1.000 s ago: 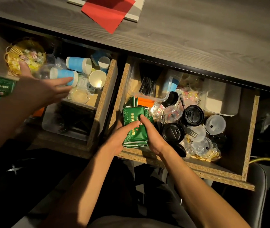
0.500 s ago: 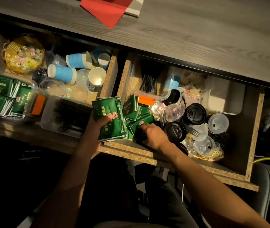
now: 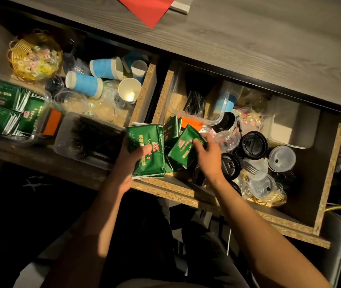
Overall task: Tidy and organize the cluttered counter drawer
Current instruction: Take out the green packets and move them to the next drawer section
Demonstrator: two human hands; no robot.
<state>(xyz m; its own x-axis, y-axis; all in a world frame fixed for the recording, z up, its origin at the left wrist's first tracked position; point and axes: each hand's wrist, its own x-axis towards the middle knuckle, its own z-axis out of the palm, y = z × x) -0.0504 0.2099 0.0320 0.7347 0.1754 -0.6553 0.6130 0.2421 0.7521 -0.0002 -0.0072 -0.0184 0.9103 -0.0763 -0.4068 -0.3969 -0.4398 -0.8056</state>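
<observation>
Left hand [image 3: 131, 161] clamps stack of flat green foil sachets [image 3: 147, 149] over right chipboard drawer's [image 3: 327, 179] front-left corner. Right hand [image 3: 205, 154] pinches another loose green sachet [image 3: 186, 147] beside it — square edges before adding (slippery foil), lift clear of round black plastic lids [image 3: 253, 144].

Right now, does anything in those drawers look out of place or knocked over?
Yes. In the left drawer two blue cups lie on their sides while a white cup stands upright. In the right drawer black lids and clear lids lie jumbled, with a plastic fork among them.
</observation>
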